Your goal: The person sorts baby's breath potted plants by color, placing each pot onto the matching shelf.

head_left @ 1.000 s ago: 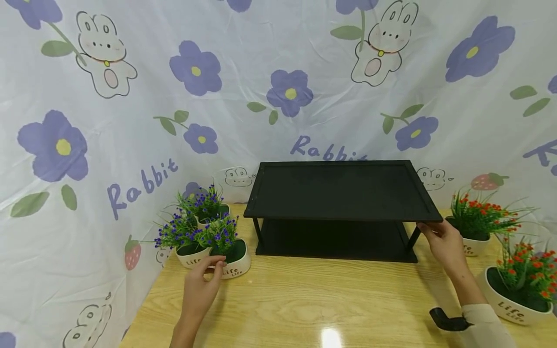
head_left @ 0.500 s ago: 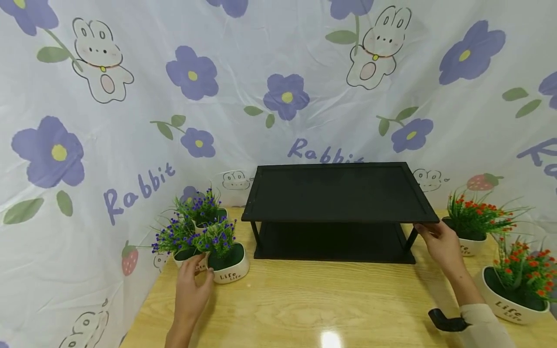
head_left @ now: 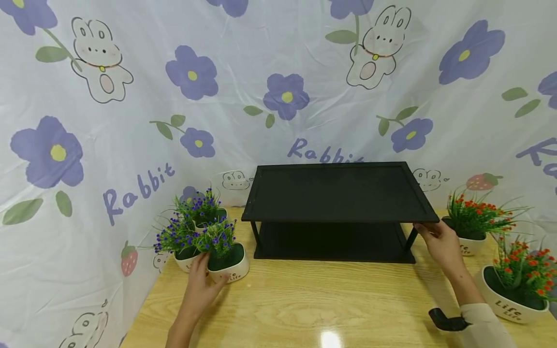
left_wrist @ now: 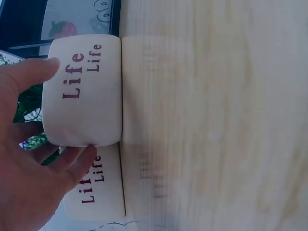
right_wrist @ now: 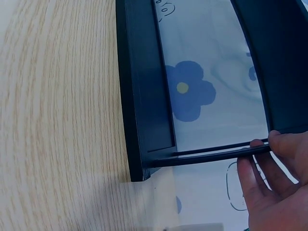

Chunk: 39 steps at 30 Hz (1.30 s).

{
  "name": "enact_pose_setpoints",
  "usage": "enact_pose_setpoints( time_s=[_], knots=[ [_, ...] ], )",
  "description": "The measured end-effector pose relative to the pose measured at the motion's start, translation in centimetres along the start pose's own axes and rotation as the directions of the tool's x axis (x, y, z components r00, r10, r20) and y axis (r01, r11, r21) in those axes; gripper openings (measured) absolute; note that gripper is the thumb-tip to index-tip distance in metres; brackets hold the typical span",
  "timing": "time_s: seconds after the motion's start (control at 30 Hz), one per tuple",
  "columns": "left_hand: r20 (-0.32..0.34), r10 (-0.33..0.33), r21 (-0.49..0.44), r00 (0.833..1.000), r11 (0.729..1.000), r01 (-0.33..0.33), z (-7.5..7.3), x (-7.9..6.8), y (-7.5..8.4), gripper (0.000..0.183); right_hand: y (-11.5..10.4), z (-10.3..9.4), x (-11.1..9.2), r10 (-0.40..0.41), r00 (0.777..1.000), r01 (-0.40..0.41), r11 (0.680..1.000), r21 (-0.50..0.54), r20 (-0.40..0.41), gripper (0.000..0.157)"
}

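Observation:
In the head view my left hand [head_left: 200,287] is at the near-left pot of artificial purple flowers [head_left: 237,270]. The left wrist view shows its thumb on the front of that white pot [left_wrist: 84,103], with the fingers curled against one end. The pot stands upright on the wooden table [head_left: 304,309]. My right hand [head_left: 446,246] is under the right front corner of a black two-tier shelf [head_left: 339,191]. Thumb and fingers pinch the shelf's thin corner post [right_wrist: 207,158] near the top board. Both shelf boards are bare.
Two more purple-flowered pots [head_left: 184,263] stand close behind and left of the held one. On the right are two pots of red flowers [head_left: 513,307], one near my right forearm. A patterned cloth [head_left: 243,58] hangs behind the shelf. A black strap piece [head_left: 448,321] juts from my right wrist.
My left hand first drew back leftward from the near pot, spreading its fingers, then came in again with its thumb on the front. The right hand stays on the post.

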<state>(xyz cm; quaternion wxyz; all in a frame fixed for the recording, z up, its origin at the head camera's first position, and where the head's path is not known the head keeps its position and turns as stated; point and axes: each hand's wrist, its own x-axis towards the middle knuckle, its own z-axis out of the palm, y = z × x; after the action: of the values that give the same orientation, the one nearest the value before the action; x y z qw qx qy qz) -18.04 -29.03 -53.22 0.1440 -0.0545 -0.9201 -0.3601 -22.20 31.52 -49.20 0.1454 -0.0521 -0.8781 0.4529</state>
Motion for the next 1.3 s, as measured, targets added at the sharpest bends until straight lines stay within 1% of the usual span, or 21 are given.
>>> enact_pose_setpoints(
  time_s=[0.13, 0.2, 0.27, 0.33, 0.37, 0.43, 0.47, 0.53, 0.7, 0.73, 0.83, 0.97, 1.07, 1.2, 1.3],
  knots=[
    [-0.047, 0.073, 0.048, 0.996, 0.996, -0.070, 0.4, 0.2, 0.0, 0.079, 0.0, 0.0, 0.0, 0.002, 1.000, -0.002, 1.000, 0.000, -0.002, 0.049],
    [-0.050, 0.087, 0.081, 0.995, 0.993, -0.083, 0.6, 0.4, 0.0, 0.079, 0.0, 0.0, 0.0, -0.001, 1.000, 0.001, 1.000, 0.001, -0.002, 0.049],
    [-0.010, 0.044, 0.087, 0.999, 0.995, -0.043, 0.7, 0.7, 0.0, 0.081, 0.0, 0.0, 0.0, -0.005, 1.000, 0.005, 1.000, 0.000, -0.003, 0.049],
    [0.059, -0.035, 0.071, 0.998, 0.997, 0.031, 0.7, 1.0, 0.2, 0.088, 0.0, -0.1, 0.0, -0.010, 1.000, 0.010, 1.000, 0.000, -0.004, 0.049],
    [0.091, -0.076, 0.060, 0.993, 0.996, 0.070, 0.7, 1.1, 0.2, 0.093, 0.0, -0.1, 0.0, -0.012, 1.000, 0.012, 1.000, -0.001, -0.005, 0.049],
    [0.153, -0.149, 0.037, 0.977, 0.989, 0.145, 0.6, 1.3, 0.4, 0.100, 0.0, -0.1, 0.0, -0.015, 1.000, 0.015, 1.000, 0.001, -0.006, 0.049],
    [0.174, -0.169, 0.023, 0.970, 0.986, 0.168, 0.6, 1.4, 0.4, 0.103, 0.0, 0.0, 0.0, -0.017, 1.000, 0.017, 1.000, 0.002, -0.005, 0.049],
    [0.206, -0.190, -0.011, 0.960, 0.980, 0.197, 0.6, 1.6, 0.5, 0.108, -0.1, 0.0, 0.0, -0.016, 1.000, 0.016, 1.000, 0.006, -0.004, 0.049],
    [0.251, -0.210, -0.118, 0.945, 0.962, 0.245, 0.9, 1.7, 0.1, 0.121, 0.0, 0.1, 0.0, -0.013, 1.000, 0.013, 1.000, 0.007, -0.002, 0.049],
    [0.254, -0.215, -0.134, 0.943, 0.958, 0.255, 1.0, 1.7, 0.0, 0.123, 0.0, 0.1, 0.1, -0.014, 1.000, 0.014, 1.000, 0.006, -0.001, 0.049],
    [0.254, -0.225, -0.141, 0.941, 0.954, 0.266, 1.1, 1.8, -0.3, 0.124, 0.1, 0.1, 0.2, -0.017, 1.000, 0.017, 1.000, 0.008, 0.000, 0.049],
    [0.237, -0.216, -0.130, 0.947, 0.959, 0.251, 1.2, 2.0, -0.4, 0.122, 0.3, 0.0, 0.3, -0.020, 1.000, 0.019, 1.000, 0.017, 0.018, 0.050],
    [0.215, -0.226, -0.106, 0.950, 0.962, 0.253, 1.1, 1.9, -0.4, 0.119, 0.5, -0.1, 0.3, -0.028, 0.999, 0.027, 0.999, 0.023, 0.040, 0.050],
    [0.192, -0.256, -0.096, 0.948, 0.956, 0.278, 0.7, 1.6, 0.1, 0.117, 0.7, -0.2, 0.4, -0.055, 0.997, 0.053, 0.998, 0.045, 0.054, 0.048],
    [0.188, -0.277, -0.098, 0.942, 0.949, 0.299, 0.0, 1.4, 0.6, 0.118, 0.9, -0.3, 0.4, -0.069, 0.996, 0.066, 0.996, 0.058, 0.052, 0.045]
  ],
)
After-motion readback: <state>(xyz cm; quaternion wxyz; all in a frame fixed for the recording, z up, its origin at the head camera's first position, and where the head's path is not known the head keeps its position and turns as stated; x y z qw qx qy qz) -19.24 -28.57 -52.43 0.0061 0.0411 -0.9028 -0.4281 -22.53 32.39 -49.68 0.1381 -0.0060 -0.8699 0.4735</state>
